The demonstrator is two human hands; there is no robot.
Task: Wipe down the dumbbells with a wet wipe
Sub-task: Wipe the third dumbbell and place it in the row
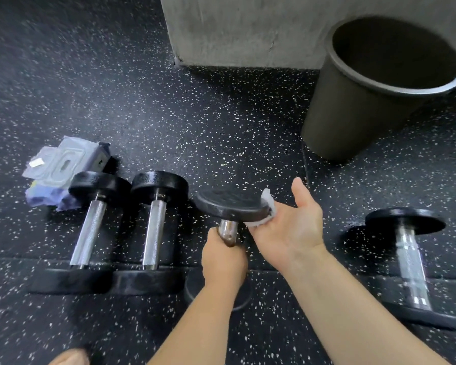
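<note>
Down at floor level, between the two hands, the dumbbell (231, 206) stood tipped up, its long axis running near-to-far, far head raised and near head low behind the wrists. Left hand (223, 256) was wrapped tight round the chrome handle, fist closed, taking the weight. Right hand (287, 227) came in from the right side, palm up and fingers curled under the far head's rim, pressing the wipe (267, 206) against the edge, thumb sticking out free. So the rim lay just left of the right palm, touching it through the wipe, and the right hand looked the one to do the rubbing while the left only turned and steadied.

Two more dumbbells (121, 227) lay side by side to the left, handles also near-to-far, just beside one another. A fourth dumbbell (408, 248) sat well to the right, blurred. The wipe pack (63, 167) rested far-left, behind the pair. A bin (374, 96) stood far-right by the concrete wall (234, 30).

Hidden: the right fingertips under the head, most of the wipe, and the held dumbbell's near head, largely covered by the left forearm. Which dumbbells were already clean could not be told.
</note>
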